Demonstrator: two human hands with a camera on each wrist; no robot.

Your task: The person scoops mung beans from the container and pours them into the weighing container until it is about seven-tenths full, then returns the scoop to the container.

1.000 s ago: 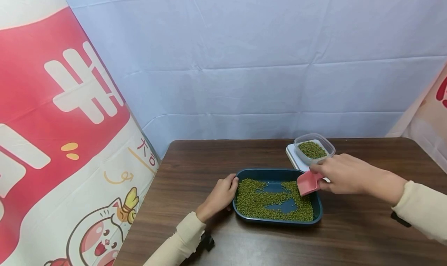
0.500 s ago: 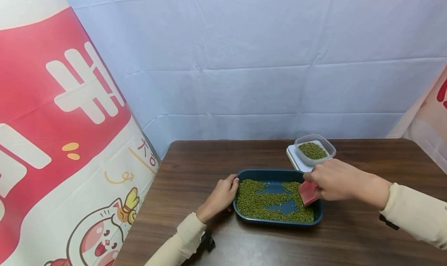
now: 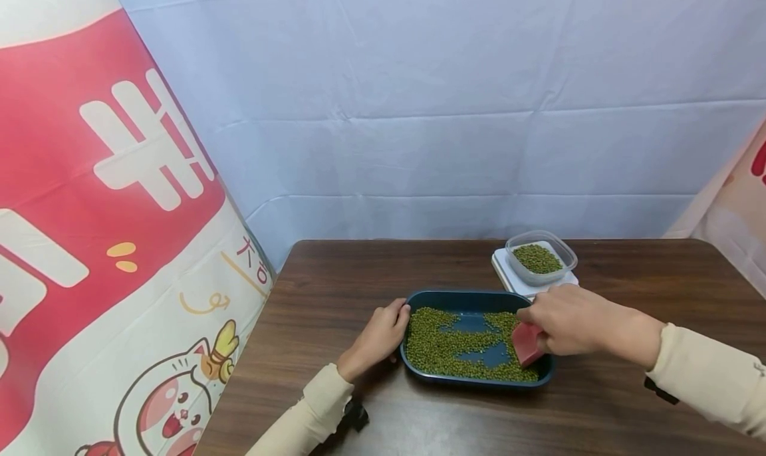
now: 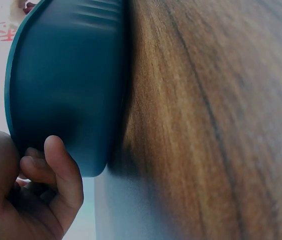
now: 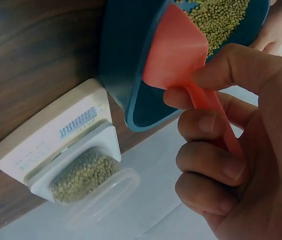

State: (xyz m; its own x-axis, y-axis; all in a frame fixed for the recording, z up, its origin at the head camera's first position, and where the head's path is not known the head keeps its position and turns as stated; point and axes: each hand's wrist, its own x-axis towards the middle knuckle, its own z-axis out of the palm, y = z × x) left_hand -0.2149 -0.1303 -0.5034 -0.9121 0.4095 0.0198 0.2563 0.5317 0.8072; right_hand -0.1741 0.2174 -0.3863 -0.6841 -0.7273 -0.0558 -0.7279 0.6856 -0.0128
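A dark blue rectangular tray (image 3: 463,302) holds green mung beans (image 3: 427,353), spread unevenly with bare patches of its bottom showing. My left hand (image 3: 380,333) grips the tray's left end; in the left wrist view its curled fingers (image 4: 66,172) lie against the outer wall. At the opposite end, my right hand (image 3: 577,320) holds a pink scoop (image 3: 526,344) by its handle, fingers wrapped round it in the right wrist view. The scoop's front edge dips down among the beans near the right wall. Its inside is hidden from both views.
Behind the tray's right corner stands a white digital scale (image 3: 506,274) with a lit display (image 5: 78,122). A clear plastic container (image 3: 541,278) with more mung beans sits on it. The wooden table (image 3: 359,270) ends at a pale cloth backdrop (image 3: 419,157).
My right hand has lowered the scoop and drawn it toward the tray's near right corner, tilting it more steeply. The left hand has stayed at the tray's left end.
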